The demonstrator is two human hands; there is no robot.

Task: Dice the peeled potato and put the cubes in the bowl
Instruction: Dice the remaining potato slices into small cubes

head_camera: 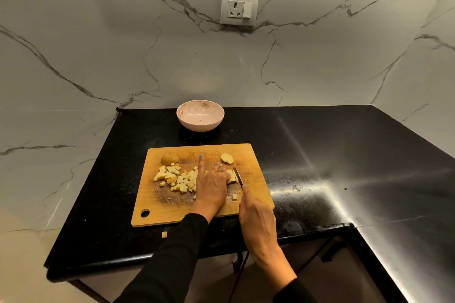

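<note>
Right now the left hand presses pale potato strips on the wooden cutting board; the right hand grips a slim steel knife just beside; no writing is legible.

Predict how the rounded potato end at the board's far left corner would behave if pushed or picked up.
The potato end seems to lie dome up on the cutting board, so it would probably slide, not roll. It looks solid and stiff. Its cut face may be damp and somewhat slippery.
</note>
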